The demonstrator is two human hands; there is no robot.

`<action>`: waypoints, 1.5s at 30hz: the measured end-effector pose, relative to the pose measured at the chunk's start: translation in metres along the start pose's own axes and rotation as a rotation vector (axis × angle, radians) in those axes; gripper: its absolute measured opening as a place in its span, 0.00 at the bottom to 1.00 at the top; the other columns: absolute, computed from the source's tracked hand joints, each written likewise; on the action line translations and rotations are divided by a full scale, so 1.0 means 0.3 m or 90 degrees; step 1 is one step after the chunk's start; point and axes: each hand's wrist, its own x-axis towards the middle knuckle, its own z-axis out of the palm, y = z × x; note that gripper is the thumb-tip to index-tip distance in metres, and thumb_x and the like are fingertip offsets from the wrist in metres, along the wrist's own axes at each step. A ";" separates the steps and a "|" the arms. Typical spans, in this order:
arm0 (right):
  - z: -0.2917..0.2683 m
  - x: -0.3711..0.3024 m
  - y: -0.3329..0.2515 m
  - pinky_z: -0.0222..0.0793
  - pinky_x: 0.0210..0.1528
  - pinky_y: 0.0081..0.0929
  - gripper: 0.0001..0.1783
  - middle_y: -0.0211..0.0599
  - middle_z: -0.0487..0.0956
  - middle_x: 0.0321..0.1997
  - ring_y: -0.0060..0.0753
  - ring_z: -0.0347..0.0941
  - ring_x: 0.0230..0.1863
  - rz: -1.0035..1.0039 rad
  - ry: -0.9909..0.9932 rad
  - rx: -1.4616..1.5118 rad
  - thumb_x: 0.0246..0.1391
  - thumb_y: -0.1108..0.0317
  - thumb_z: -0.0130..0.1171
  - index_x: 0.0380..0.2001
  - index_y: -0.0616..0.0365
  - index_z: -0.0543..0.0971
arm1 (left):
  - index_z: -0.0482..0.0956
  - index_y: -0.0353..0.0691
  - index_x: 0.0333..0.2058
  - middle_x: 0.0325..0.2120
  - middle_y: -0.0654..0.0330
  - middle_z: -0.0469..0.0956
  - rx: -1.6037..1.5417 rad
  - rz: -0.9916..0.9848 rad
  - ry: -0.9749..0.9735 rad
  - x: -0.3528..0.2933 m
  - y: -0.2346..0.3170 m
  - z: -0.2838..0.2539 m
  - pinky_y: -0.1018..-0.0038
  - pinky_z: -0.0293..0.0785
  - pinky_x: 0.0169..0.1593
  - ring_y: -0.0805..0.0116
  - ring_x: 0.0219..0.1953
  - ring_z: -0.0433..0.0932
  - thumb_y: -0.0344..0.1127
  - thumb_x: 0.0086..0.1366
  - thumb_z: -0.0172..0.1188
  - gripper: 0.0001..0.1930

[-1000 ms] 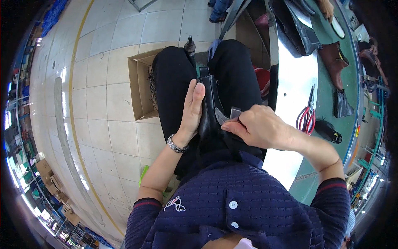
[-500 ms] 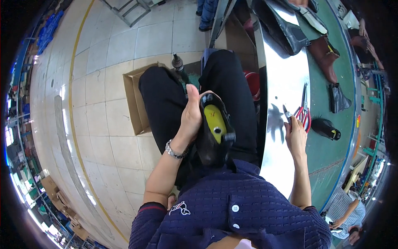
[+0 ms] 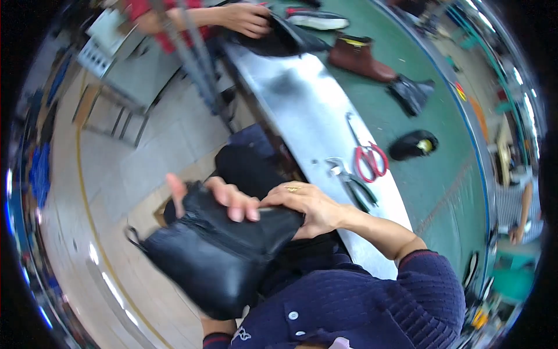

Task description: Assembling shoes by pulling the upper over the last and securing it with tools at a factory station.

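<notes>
A black leather boot [image 3: 215, 256] lies across my lap, turned on its side with a small pull loop at its left end. My left hand [image 3: 229, 199] is wrapped round it from behind, its thumb and fingers showing over the upper edge. At the boot's right end my right hand [image 3: 314, 208], with a ring on one finger, grips it. Beside that hand, on the metal bench strip, lie pincers with dark green handles [image 3: 359, 191] and red-handled scissors [image 3: 372, 161].
On the green table [image 3: 430, 180] stand a small black shoe [image 3: 407, 145], a brown boot [image 3: 360, 58], another black boot [image 3: 411, 93] and a white-soled shoe [image 3: 318, 20]. Across the bench, another person's hand [image 3: 247, 20] touches a black boot. A metal stool [image 3: 119, 119] stands on the tiled floor.
My right hand has left the tool on the bench and moved onto the boot. The boot has turned from opening-up to lying sideways. The view has swung round, bringing another person's arm in.
</notes>
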 end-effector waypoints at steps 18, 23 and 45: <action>-0.510 -1.044 -0.054 0.68 0.44 0.24 0.31 0.37 0.80 0.39 0.27 0.74 0.37 0.612 1.278 -0.287 0.55 0.47 0.62 0.45 0.70 0.78 | 0.64 0.37 0.58 0.54 0.46 0.70 0.277 -0.095 0.316 0.151 -0.110 -0.151 0.56 0.70 0.56 0.51 0.50 0.75 0.57 0.73 0.37 0.29; -0.455 -1.263 0.049 0.70 0.45 0.28 0.27 0.38 0.82 0.35 0.31 0.77 0.38 0.792 0.864 -0.751 0.54 0.53 0.63 0.53 0.56 0.77 | 0.65 0.37 0.57 0.52 0.47 0.71 0.322 -0.100 0.306 0.163 -0.114 -0.136 0.58 0.71 0.56 0.53 0.49 0.76 0.54 0.74 0.38 0.27; -0.512 -0.170 -0.394 0.48 0.11 0.10 0.10 0.20 0.69 0.18 0.07 0.54 0.11 0.212 0.605 0.124 0.61 0.64 0.58 0.32 0.61 0.76 | 0.59 0.41 0.66 0.62 0.51 0.64 1.125 0.072 -0.107 0.152 -0.121 0.108 0.63 0.59 0.65 0.55 0.63 0.63 0.38 0.51 0.72 0.45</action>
